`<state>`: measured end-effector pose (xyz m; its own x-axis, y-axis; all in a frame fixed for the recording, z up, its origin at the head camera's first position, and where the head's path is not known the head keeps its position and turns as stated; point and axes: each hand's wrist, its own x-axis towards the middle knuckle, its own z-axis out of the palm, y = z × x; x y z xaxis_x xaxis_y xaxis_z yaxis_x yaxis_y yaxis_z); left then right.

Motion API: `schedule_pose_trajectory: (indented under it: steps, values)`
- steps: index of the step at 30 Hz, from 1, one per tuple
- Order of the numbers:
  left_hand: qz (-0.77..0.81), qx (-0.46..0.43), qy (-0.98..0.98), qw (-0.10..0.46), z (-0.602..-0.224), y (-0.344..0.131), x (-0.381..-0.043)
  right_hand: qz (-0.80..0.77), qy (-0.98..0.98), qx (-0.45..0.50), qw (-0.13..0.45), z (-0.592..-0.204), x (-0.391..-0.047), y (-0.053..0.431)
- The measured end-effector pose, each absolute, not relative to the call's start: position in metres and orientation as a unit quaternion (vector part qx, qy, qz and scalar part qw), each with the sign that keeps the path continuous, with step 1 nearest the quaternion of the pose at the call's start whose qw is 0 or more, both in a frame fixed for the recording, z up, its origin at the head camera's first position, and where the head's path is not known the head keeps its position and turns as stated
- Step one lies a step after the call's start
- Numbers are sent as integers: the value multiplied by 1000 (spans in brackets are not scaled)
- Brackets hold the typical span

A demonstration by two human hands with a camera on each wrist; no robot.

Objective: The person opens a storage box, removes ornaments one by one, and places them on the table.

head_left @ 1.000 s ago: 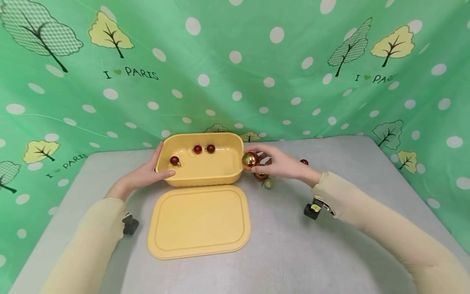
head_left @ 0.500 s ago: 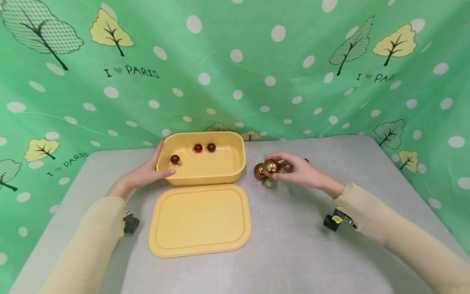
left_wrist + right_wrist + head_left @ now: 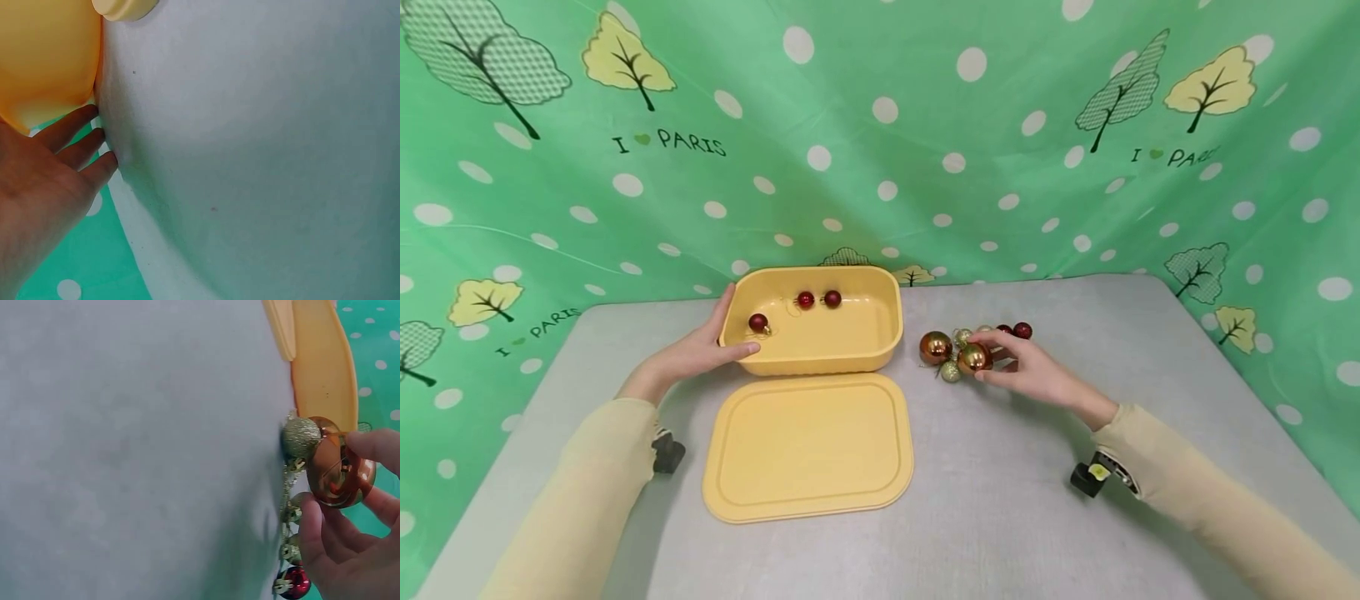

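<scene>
My left hand holds the left end of a yellow box, its thumb over the front rim and its fingers along the outer wall; the box also shows in the left wrist view. Several dark red bauble ornaments lie inside, one red bauble near the thumb. My right hand grips a shiny gold Christmas bauble between thumb and fingers, low over a cluster of ornaments. Beside it sit another gold bauble and a glittery bauble; the right wrist view shows the held bauble close up.
A yellow lid lies flat on the grey table in front of the box. Several small glittery and dark red baubles lie behind the right hand. A green polka-dot cloth hangs behind the table.
My right hand has moved right, away from the box's right end, carrying the gold bauble to the ornament cluster. The left hand stays on the box.
</scene>
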<state>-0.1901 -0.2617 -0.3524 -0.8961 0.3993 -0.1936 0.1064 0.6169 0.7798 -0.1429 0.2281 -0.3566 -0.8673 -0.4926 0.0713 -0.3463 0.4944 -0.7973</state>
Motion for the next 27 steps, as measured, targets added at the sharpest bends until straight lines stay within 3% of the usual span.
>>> schedule_pose_trajectory:
  steps: [27]
  values:
    - [420, 152, 879, 169, -353, -261, -189, -395, 895, -197, 54, -369, -139, 225]
